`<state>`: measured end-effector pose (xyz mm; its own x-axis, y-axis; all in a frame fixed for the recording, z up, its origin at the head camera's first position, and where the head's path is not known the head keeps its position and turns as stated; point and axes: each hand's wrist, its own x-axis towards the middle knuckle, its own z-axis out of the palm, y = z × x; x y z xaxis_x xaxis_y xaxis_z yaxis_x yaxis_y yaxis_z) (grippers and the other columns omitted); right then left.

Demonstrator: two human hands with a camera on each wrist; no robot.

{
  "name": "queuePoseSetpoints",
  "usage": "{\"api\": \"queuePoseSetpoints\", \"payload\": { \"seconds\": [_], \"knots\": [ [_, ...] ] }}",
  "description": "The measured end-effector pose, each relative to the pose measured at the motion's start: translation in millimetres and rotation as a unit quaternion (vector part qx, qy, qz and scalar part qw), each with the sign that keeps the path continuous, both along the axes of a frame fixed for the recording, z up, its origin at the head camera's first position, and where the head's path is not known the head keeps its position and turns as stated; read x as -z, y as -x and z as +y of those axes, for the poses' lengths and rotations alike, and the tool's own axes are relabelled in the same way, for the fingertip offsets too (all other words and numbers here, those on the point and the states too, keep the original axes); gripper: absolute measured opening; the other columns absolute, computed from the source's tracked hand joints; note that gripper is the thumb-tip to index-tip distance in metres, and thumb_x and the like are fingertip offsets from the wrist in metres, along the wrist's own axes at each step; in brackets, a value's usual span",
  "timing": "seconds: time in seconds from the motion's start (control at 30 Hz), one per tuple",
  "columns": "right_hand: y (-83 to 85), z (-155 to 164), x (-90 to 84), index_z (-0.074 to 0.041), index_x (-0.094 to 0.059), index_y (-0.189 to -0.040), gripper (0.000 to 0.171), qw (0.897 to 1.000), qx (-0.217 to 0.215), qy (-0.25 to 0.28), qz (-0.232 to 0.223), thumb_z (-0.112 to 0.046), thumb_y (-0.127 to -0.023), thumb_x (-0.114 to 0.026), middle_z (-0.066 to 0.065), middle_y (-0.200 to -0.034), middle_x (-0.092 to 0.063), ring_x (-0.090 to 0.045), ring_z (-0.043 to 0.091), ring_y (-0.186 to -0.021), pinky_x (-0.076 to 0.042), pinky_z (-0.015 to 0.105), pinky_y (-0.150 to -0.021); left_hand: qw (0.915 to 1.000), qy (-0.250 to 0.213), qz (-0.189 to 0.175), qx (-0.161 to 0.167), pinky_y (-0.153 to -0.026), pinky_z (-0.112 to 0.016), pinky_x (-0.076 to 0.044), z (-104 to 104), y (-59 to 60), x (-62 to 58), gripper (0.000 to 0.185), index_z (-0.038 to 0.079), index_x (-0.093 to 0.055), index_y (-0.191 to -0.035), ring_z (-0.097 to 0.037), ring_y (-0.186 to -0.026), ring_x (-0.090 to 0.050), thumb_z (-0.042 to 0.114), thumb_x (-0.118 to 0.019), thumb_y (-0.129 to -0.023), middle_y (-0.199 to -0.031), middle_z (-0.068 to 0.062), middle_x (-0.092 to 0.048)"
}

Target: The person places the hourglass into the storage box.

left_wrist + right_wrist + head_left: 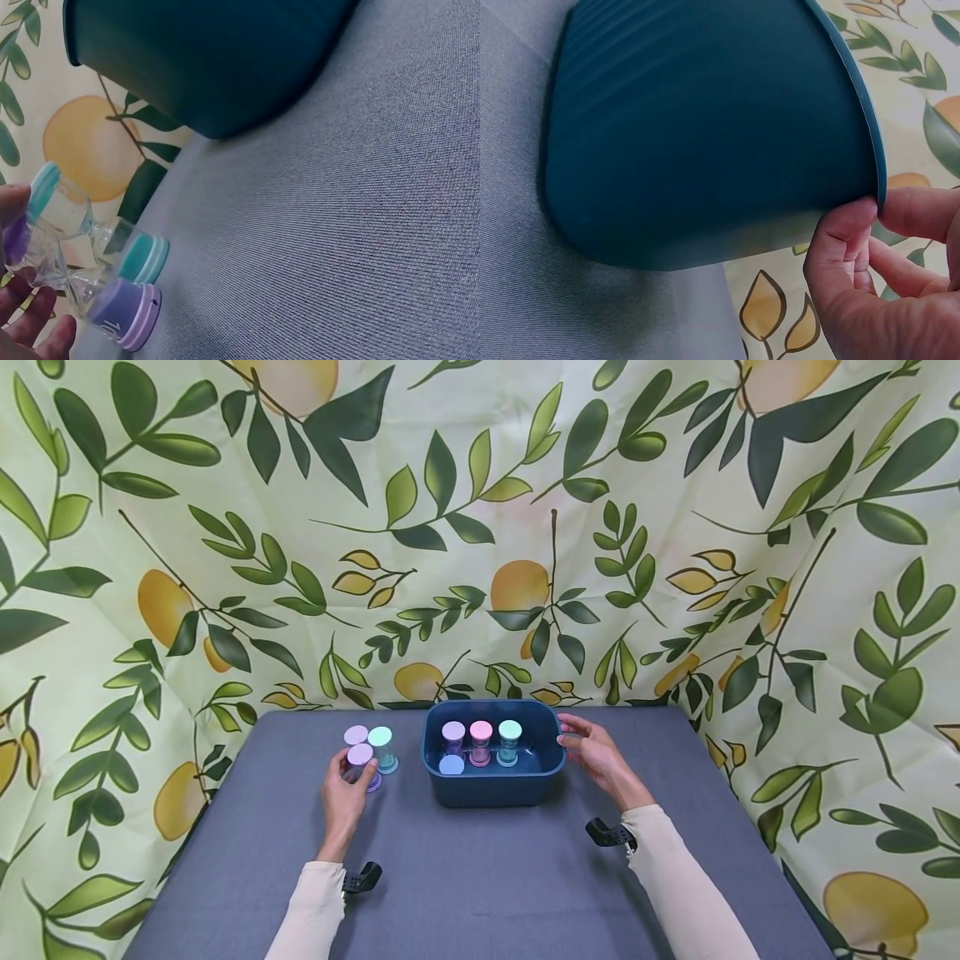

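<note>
Left hand (346, 787) grasping purple sand timer (362, 766) left of centre on desk (480, 877). Right hand (592, 753) pinching right rim of blue tub (491, 785). Open desk surface across lower frame.

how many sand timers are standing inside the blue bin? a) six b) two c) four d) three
c) four: in the head view the blue bin holds a lilac-topped timer, a pink one and a green one in a row, plus a pale blue one in front; three more stand outside by the left hand.
</note>
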<state>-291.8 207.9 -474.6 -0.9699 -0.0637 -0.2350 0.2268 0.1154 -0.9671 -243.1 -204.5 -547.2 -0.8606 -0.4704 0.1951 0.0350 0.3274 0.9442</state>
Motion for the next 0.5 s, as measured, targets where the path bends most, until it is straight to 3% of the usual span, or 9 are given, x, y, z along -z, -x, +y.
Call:
{"api": "queuePoseSetpoints", "payload": {
  "seconds": [0.2, 0.5],
  "knots": [
    [0.8, 0.2, -0.3, -0.007, -0.042, -0.147, 0.052, 1.000, -0.008, 0.018, 0.001, -0.004, -0.097, -0.055, 0.014, -0.135, -0.046, -0.053, 0.014, -0.104, -0.048, 0.038, -0.096, 0.9997, -0.018, 0.016, -0.001, -0.102, -0.047, -0.048, 0.8, 0.3, -2.0, 0.053, -0.006, -0.050, -0.131, -0.037, -0.120, -0.057, 0.009, -0.074, -0.086, -0.126, -0.026, -0.058],
    [-0.4, 0.6, -1.6, -0.008, -0.042, -0.147, 0.052, 1.000, -0.004, 0.019, -0.002, -0.004, -0.097, -0.055, 0.013, -0.135, -0.046, -0.053, 0.011, -0.101, -0.049, 0.035, -0.094, 0.9996, -0.021, 0.019, 0.000, -0.099, -0.046, -0.049, 1.6, -6.5, -3.4, 0.051, -0.006, -0.052, -0.129, -0.035, -0.116, -0.058, 0.009, -0.074, -0.086, -0.125, -0.025, -0.059]
  ]
}}
